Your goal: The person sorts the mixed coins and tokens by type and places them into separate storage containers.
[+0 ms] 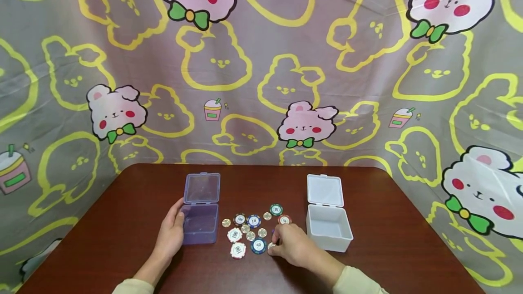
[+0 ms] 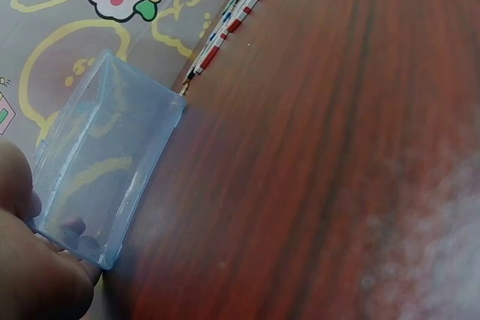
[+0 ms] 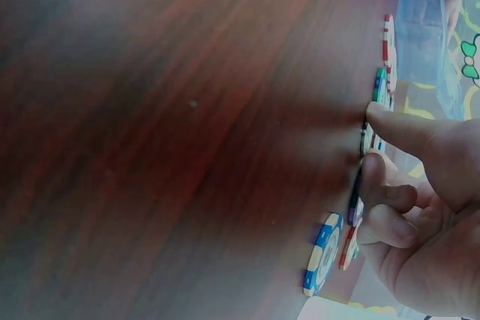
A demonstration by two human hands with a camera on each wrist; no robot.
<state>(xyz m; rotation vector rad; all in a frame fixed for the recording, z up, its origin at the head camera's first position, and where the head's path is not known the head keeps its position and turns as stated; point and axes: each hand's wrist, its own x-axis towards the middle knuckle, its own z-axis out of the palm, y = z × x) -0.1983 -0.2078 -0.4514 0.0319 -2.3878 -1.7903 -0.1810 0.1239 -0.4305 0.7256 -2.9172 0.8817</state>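
Note:
A translucent purple-blue plastic box (image 1: 200,225) with its lid raised stands at the left. My left hand (image 1: 170,228) grips its left side, thumb at the rim; in the left wrist view, fingertips show through the wall of the box (image 2: 112,162). Poker chips and gold coins lie between two boxes, including a blue 50 chip (image 1: 258,245) and a white chip (image 1: 238,250). My right hand (image 1: 292,244) pinches a small gold coin (image 1: 271,246) at the table, thumb and forefinger at its edges. The hand partly hides this coin and other chips.
A white plastic box (image 1: 329,228), lid up, stands right of the right hand. Near that hand, a blue-and-cream chip (image 3: 324,256) lies on the brown table (image 1: 253,185). A patterned curtain (image 1: 253,103) hangs behind the table.

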